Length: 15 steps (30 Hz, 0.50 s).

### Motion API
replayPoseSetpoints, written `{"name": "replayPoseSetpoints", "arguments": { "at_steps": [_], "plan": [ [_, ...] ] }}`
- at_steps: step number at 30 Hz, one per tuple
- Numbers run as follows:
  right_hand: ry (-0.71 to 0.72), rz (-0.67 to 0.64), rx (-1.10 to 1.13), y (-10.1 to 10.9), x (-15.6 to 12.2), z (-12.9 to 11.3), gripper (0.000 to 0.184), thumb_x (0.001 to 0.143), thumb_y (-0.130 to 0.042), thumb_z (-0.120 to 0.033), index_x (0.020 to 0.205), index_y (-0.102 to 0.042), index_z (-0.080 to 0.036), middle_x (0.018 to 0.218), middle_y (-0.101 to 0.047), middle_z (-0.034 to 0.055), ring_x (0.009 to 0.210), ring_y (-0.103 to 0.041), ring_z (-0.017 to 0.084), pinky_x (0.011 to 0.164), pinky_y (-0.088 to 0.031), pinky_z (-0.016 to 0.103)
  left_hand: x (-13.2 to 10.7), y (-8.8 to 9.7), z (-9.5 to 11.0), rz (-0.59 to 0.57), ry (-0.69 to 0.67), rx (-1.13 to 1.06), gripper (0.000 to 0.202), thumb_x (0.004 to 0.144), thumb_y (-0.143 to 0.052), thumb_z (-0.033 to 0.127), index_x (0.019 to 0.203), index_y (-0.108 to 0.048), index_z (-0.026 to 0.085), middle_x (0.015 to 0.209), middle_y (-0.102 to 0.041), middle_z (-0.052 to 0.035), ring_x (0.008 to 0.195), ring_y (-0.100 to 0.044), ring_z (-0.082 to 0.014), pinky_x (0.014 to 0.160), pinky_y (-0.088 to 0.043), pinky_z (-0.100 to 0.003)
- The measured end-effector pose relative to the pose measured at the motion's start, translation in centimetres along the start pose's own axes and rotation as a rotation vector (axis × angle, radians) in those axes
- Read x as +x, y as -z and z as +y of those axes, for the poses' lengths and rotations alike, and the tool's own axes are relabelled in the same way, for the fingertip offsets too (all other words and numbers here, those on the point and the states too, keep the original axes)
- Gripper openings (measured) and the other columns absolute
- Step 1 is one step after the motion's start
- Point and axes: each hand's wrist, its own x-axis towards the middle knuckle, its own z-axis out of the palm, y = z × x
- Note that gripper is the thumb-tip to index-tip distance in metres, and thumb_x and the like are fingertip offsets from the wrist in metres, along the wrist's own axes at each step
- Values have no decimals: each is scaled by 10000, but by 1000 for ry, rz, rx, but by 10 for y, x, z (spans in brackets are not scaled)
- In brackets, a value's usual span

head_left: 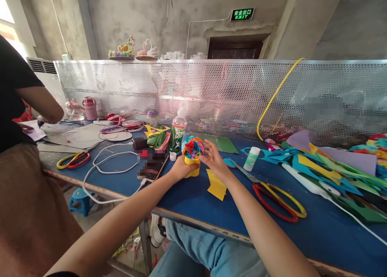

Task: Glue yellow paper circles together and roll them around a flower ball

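Note:
My left hand (pixel 180 168) is wrapped round the yellow base of a small craft flower pot (pixel 192 154), whose top is a ball of curled multicolour paper. The pot stands on the blue table (pixel 193 200). My right hand (pixel 215 160) rests against the pot's right side with its fingers spread and stretched toward the paper curls. A yellow paper piece (pixel 216 184) lies just under my right wrist. A phone (pixel 152 164) lies left of my left hand.
Red-and-yellow scissors (pixel 278 200) and a glue stick (pixel 251 158) lie right of my hands. A green bottle (pixel 177 132) stands behind the pot. Coloured paper scraps (pixel 332 164) pile at the right. A white cable (pixel 111 164) and another pair of scissors (pixel 74 160) lie left. A person (pixel 18 148) stands at far left.

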Motion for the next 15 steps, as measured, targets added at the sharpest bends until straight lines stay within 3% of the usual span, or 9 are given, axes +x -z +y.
{"name": "replayPoseSetpoints", "arguments": {
  "at_steps": [2,6,10,15],
  "plan": [
    [18,-28,99,-6,-2,-5,727,661,-673,-468,1272,-330,-272,1335,-416,72,1122,-501,193,943,-395,342,-1,0,0,-45,-32,27,277,557,-731,197,806,-625,138,747,-656,-16,671,-595,-154,668,-472,-273],
    [40,-47,207,-11,-2,-10,489,724,-612,-462,1133,-467,-238,1152,-582,47,1085,-530,201,945,-400,351,-1,1,-2,-70,-62,90,283,583,-713,223,826,-601,132,745,-629,-18,660,-572,-148,647,-458,-268],
    [-38,70,285,-8,2,-7,415,762,-532,-506,1065,-510,-224,1136,-599,49,1063,-546,217,885,-445,359,0,3,-4,-74,-86,126,339,590,-712,237,885,-578,138,751,-603,-3,650,-545,-130,638,-446,-256],
    [-249,281,501,3,9,-6,403,736,-506,-557,992,-515,-246,1076,-615,44,985,-589,232,798,-505,380,1,5,-6,-75,-90,142,333,600,-710,270,878,-569,154,755,-598,-1,652,-543,-135,626,-452,-259]
  ]
}}
